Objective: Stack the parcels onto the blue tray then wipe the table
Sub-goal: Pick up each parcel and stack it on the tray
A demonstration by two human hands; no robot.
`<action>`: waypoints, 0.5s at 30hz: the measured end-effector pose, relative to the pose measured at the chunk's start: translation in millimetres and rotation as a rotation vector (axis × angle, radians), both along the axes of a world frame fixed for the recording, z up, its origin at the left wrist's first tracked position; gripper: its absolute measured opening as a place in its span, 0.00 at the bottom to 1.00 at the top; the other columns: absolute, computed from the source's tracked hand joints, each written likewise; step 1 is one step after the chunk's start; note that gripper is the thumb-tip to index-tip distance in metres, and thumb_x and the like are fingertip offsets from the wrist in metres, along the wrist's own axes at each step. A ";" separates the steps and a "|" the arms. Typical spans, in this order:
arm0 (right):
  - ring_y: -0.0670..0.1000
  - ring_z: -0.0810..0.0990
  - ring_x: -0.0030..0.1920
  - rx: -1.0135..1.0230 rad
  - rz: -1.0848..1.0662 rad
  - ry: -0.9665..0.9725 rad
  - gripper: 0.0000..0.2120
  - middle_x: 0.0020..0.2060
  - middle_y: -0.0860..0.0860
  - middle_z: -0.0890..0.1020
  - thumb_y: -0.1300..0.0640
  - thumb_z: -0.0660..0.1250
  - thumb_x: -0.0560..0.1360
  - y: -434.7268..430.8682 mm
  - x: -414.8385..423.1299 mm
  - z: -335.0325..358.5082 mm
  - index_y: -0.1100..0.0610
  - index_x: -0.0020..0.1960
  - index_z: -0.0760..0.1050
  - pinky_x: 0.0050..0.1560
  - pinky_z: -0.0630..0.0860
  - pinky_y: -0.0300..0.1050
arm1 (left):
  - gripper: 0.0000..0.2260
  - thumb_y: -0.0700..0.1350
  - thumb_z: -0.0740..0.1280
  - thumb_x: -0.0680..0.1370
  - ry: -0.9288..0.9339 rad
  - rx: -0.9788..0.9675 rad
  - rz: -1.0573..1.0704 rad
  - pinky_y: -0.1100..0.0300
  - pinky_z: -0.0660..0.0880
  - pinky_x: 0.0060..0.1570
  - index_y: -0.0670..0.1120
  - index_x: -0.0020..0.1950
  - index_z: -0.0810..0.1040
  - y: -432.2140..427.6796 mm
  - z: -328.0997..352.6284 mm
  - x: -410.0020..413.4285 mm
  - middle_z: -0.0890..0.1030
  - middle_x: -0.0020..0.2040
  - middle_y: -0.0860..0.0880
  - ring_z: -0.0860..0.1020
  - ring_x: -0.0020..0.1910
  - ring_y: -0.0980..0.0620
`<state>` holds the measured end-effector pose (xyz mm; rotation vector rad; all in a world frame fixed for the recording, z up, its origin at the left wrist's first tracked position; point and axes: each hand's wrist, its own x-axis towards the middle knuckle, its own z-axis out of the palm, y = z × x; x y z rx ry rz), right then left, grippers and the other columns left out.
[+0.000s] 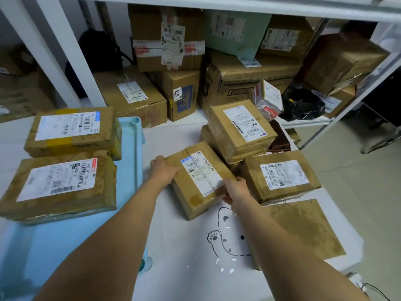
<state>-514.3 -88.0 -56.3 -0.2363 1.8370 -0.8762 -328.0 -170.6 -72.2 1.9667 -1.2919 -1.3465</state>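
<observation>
Hands grip a parcel [198,179] from both sides on a white table [180,242]: the left hand [163,169] clasps its far left edge, the right hand [235,191] its near right corner. Whether the parcel is lifted or resting on the table cannot be told. To the left, a blue tray [130,170] holds two labelled boxes, the near box [58,187] and the far box [73,131], side by side. Right of the held parcel, a stacked box [240,131] sits atop another, with a side box [280,179] just beside them and a flat packet [303,229] nearer the viewer. A cartoon cat drawing [227,235] marks the tabletop. Behind, shelves [206,61] are crowded with more cartons.
</observation>
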 end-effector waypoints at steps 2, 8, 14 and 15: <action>0.56 0.74 0.52 -0.031 -0.022 0.026 0.34 0.62 0.59 0.73 0.60 0.65 0.74 -0.5 -2.4 2.3 0.53 0.76 0.53 0.45 0.76 0.47 | 0.23 0.45 0.67 0.69 0.056 -0.022 0.025 0.53 0.80 0.39 0.41 0.63 0.72 4.2 6.7 -2.5 0.73 0.61 0.41 0.79 0.45 0.43; 0.55 0.79 0.41 -0.086 -0.119 0.014 0.18 0.45 0.60 0.79 0.63 0.70 0.68 16.7 -6.8 41.8 0.65 0.56 0.70 0.40 0.78 0.48 | 0.24 0.31 0.58 0.75 0.091 -0.217 0.112 0.54 0.75 0.56 0.47 0.69 0.71 19.7 47.7 -1.0 0.72 0.68 0.47 0.74 0.60 0.44; 0.50 0.75 0.36 -0.161 -0.046 -0.085 0.03 0.39 0.54 0.79 0.60 0.64 0.75 39.4 -13.0 76.4 0.59 0.45 0.75 0.36 0.73 0.42 | 0.22 0.37 0.70 0.73 0.222 -0.318 0.076 0.48 0.70 0.64 0.53 0.64 0.75 32.6 88.9 4.9 0.74 0.61 0.46 0.72 0.62 0.45; 0.50 0.74 0.36 -0.169 -0.040 -0.094 0.03 0.39 0.54 0.78 0.59 0.64 0.75 43.9 -13.6 82.0 0.58 0.46 0.75 0.36 0.71 0.42 | 0.22 0.38 0.69 0.74 0.254 -0.306 0.065 0.48 0.71 0.64 0.54 0.65 0.73 35.4 96.4 5.1 0.75 0.60 0.46 0.73 0.61 0.46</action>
